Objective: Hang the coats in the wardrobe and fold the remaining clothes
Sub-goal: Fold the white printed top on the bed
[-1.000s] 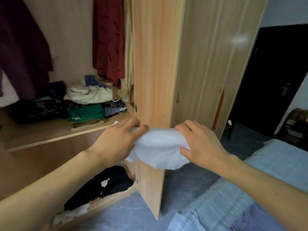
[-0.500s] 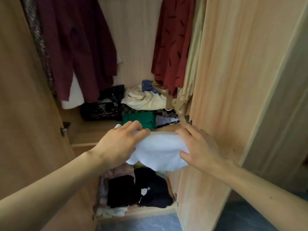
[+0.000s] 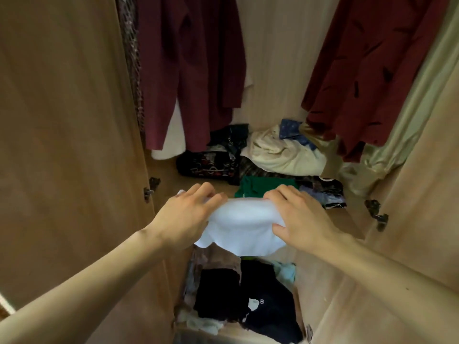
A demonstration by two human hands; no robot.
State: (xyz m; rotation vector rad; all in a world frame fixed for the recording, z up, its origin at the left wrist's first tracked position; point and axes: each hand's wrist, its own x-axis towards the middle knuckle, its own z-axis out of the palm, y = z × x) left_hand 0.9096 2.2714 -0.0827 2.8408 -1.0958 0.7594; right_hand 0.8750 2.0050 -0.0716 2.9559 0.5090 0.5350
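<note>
A folded white garment (image 3: 242,227) hangs between my hands in front of the open wardrobe, just above the front edge of its middle shelf (image 3: 347,223). My left hand (image 3: 185,216) grips the garment's left end with curled fingers. My right hand (image 3: 299,214) grips its right end, thumb underneath. A maroon coat (image 3: 188,70) hangs at the upper left inside the wardrobe. At the upper right hangs a dark red patterned garment (image 3: 367,70), with a beige one (image 3: 407,125) beside it.
On the shelf lie a green folded garment (image 3: 258,188), a cream bundle (image 3: 283,152), a black patterned bag (image 3: 208,165) and dark clothes (image 3: 323,192). Black folded clothes (image 3: 250,301) fill the lower compartment. Open wooden doors (image 3: 64,145) flank both sides.
My view has swung left from the door's outer face to the wardrobe's inside. Both hands have carried the white garment closer to the middle shelf, keeping their hold.
</note>
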